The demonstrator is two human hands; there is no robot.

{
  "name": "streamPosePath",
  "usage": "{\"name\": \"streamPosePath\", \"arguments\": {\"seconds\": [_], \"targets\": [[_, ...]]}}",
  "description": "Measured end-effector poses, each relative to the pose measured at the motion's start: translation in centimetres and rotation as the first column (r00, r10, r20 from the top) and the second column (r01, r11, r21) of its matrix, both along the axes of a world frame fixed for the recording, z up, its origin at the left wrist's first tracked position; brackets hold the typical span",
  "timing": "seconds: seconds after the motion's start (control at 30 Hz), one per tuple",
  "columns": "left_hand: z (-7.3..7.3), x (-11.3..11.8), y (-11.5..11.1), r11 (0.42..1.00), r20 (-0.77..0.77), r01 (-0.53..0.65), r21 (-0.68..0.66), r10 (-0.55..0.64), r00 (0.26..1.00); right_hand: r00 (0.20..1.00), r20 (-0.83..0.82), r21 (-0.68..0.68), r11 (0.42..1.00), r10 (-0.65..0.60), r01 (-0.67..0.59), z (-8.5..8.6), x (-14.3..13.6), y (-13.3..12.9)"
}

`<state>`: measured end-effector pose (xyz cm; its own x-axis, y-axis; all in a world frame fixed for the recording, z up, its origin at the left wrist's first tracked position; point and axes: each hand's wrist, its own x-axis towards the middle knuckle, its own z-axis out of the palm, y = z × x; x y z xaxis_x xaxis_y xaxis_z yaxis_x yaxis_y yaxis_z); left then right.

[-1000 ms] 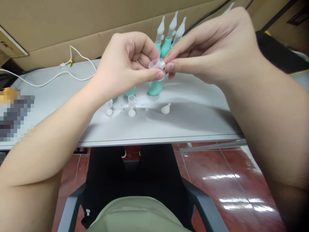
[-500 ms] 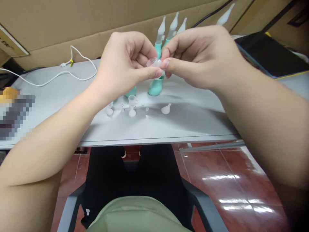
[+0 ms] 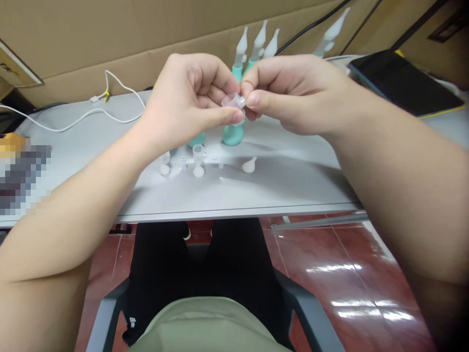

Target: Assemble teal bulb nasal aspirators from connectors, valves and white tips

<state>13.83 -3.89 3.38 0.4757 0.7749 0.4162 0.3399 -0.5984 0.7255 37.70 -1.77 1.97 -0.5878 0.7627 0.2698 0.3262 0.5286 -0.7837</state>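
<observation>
My left hand (image 3: pixel 200 90) pinches a clear plastic cup-shaped piece (image 3: pixel 230 100) between thumb and fingers, above the table. From the other side, the thumb and forefinger of my right hand (image 3: pixel 282 93) close on the small side spout of that same piece; whether a separate tiny part sits between them I cannot tell. Below on the table are another clear cup-shaped piece (image 3: pixel 198 152), white teardrop-shaped tips (image 3: pixel 249 165) and several tiny clear bits (image 3: pixel 221 165). Behind my hands stand teal bulbs (image 3: pixel 233 135) with white pointed tips (image 3: pixel 242 41), like nasal aspirators, partly hidden.
A white cable (image 3: pixel 98 111) lies at the back left. A dark flat tablet-like device (image 3: pixel 403 80) rests at the back right. Cardboard (image 3: pixel 120 44) walls the back of the grey table (image 3: pixel 293 186). An orange item (image 3: pixel 12 144) sits at the left edge.
Both hands stay on the clear piece and have come slightly lower in view. The piece is turned a little, with its side spout now showing more at my right fingertips.
</observation>
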Motion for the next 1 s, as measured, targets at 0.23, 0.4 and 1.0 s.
{"name": "streamPosePath", "arguments": {"seconds": [0.23, 0.4, 1.0], "targets": [[-0.12, -0.07, 0.04, 0.996, 0.037, 0.079, -0.048, -0.078, 0.996, 0.998, 0.031, -0.052, 0.997, 0.062, -0.060, 0.07, 0.57, 0.37], [0.12, 0.07, -0.15, 0.998, -0.029, 0.018, -0.060, -0.020, 0.999, 0.996, 0.005, -0.114, 0.990, 0.085, -0.084, 0.02, 0.75, 0.67], [-0.72, -0.19, 0.69, 0.999, -0.064, 0.045, -0.004, -0.046, 0.997, 0.999, 0.004, 0.020, 0.998, -0.053, 0.052, 0.28, 0.93, -0.10]]}}
